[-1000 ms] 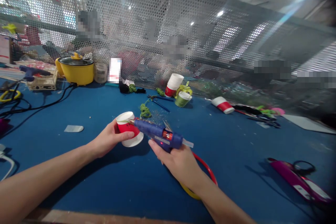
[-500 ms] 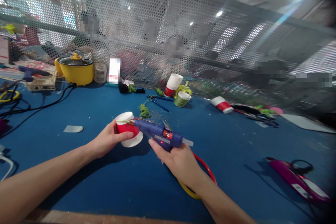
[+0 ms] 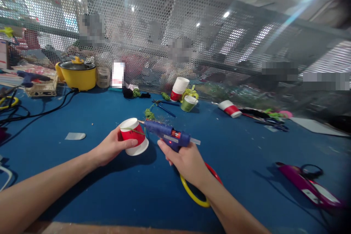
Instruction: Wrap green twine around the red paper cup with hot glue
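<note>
My left hand (image 3: 112, 145) grips a red and white paper cup (image 3: 138, 139), held upside down and a little tilted. A strand of green yarn runs across the cup's side toward a small green yarn bundle (image 3: 149, 114) behind it. In my right hand (image 3: 186, 161) is a blue glue gun (image 3: 164, 132) with a small red light and a clear glue stick poking from its rear. Its nozzle points left, close to the cup's upper right edge. Red and yellow rings (image 3: 192, 194) show below my right wrist.
At the back left stand a yellow pot (image 3: 79, 77) and a clear jar (image 3: 103, 77). Stacked cups (image 3: 179, 88), a green cup (image 3: 188, 103) and a lying cup (image 3: 230, 109) are farther back. A purple tool (image 3: 307, 184) lies right; a perforated screen (image 3: 153, 51) rises behind.
The glue gun's nozzle has moved from the cup's side to its upper right edge, slightly away. The green strand across the cup now shows clearly. The view has shifted slightly.
</note>
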Motion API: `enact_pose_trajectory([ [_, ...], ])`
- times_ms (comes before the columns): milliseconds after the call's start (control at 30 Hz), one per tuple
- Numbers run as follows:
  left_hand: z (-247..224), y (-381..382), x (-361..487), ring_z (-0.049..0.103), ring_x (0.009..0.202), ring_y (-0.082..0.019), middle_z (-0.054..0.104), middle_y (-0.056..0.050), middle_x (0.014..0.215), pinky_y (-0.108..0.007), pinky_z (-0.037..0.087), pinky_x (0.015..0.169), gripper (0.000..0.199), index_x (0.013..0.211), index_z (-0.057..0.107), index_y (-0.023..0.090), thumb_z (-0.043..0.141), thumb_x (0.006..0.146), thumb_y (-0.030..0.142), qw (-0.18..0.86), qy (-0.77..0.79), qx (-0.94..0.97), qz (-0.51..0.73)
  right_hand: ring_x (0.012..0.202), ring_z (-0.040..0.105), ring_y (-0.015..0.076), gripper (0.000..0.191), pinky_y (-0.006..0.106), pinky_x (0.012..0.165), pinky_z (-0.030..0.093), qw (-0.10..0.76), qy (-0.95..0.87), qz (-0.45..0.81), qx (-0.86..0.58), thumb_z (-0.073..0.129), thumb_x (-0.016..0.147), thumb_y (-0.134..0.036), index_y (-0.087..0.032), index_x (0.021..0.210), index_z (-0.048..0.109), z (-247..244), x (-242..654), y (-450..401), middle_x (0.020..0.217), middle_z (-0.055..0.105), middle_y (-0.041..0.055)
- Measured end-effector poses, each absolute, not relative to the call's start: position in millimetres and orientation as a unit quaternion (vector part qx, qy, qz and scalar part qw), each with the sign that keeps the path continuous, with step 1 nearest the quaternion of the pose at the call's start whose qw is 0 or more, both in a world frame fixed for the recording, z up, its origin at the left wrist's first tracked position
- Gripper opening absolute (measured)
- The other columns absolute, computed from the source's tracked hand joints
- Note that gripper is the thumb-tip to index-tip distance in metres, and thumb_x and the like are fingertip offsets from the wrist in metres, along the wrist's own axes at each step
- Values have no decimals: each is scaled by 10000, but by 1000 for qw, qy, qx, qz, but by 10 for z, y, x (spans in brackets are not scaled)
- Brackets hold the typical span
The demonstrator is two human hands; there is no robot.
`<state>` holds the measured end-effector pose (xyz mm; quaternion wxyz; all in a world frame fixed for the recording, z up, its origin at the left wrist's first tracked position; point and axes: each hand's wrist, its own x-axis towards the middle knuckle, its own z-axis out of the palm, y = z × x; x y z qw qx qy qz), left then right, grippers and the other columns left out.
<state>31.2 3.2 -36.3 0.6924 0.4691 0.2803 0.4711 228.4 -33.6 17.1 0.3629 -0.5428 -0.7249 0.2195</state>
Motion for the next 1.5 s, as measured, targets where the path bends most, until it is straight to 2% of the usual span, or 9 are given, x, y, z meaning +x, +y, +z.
enact_pose_trajectory([
  [267, -302, 15, 323, 599, 891, -223, 657, -85, 973, -356, 411, 843, 507, 1010, 542, 154, 777, 567, 232, 686, 323, 432, 489, 355, 405, 70, 226, 211, 400, 359, 389, -639, 399, -531, 616, 715, -351, -136, 764, 567, 304, 2421, -168, 404, 451, -73],
  [467, -276, 3, 323, 603, 897, -228, 652, -85, 964, -354, 426, 835, 543, 1017, 527, 151, 786, 546, 228, 683, 338, 419, 494, 465, 472, 85, 331, 209, 440, 383, 438, -539, 357, -625, 685, 622, -446, -145, 599, 549, 307, 2863, 196, 527, 533, -11],
  [667, -287, 10, 322, 599, 904, -210, 647, -69, 972, -338, 424, 838, 567, 1040, 505, 156, 784, 552, 233, 684, 338, 416, 495, 380, 434, 85, 303, 222, 404, 389, 375, -496, 288, -728, 631, 722, -391, -156, 578, 505, 28, 3281, 475, 434, 455, -31],
  [833, -284, 14, 318, 597, 908, -217, 643, -63, 959, -343, 427, 834, 565, 1034, 501, 161, 787, 550, 221, 687, 335, 414, 494, 429, 536, 129, 360, 255, 483, 442, 280, -505, 211, -789, 500, 819, -400, -154, 557, 517, -130, 3440, 559, 489, 552, 43],
  [967, -282, 13, 327, 597, 906, -215, 644, -68, 955, -350, 420, 849, 563, 1024, 506, 154, 791, 542, 222, 690, 330, 415, 492, 725, 652, 273, 431, 322, 656, 463, 168, -529, 129, -822, 452, 844, -396, -114, 556, 602, -129, 3472, 640, 672, 660, 189],
  [1067, -279, 7, 329, 598, 912, -220, 646, -68, 955, -359, 415, 859, 565, 1033, 507, 155, 787, 548, 224, 690, 328, 418, 492, 963, 603, 354, 418, 370, 775, 442, 96, -534, 76, -837, 466, 839, -396, -49, 736, 677, -120, 3443, 681, 919, 653, 276],
  [1167, -272, -4, 327, 598, 919, -228, 647, -72, 957, -364, 416, 861, 568, 1037, 508, 155, 786, 547, 224, 691, 331, 417, 489, 1009, 588, 345, 422, 360, 800, 440, 49, -540, 49, -839, 469, 840, -402, -38, 859, 683, -111, 3397, 679, 996, 643, 268],
  [1367, -256, -19, 328, 594, 908, -219, 636, -79, 978, -356, 422, 846, 574, 1049, 498, 154, 779, 555, 237, 686, 335, 427, 484, 717, 674, 215, 518, 256, 670, 471, 20, -568, 64, -820, 322, 906, -416, -98, 736, 695, -80, 3300, 652, 711, 695, 147],
  [1500, -252, -20, 324, 589, 904, -217, 632, -84, 983, -350, 418, 841, 590, 1051, 496, 147, 783, 546, 255, 684, 339, 432, 481, 886, 626, 312, 420, 366, 719, 455, 30, -572, 15, -820, 427, 871, -394, -69, 811, 687, -44, 3194, 633, 886, 665, 221],
])
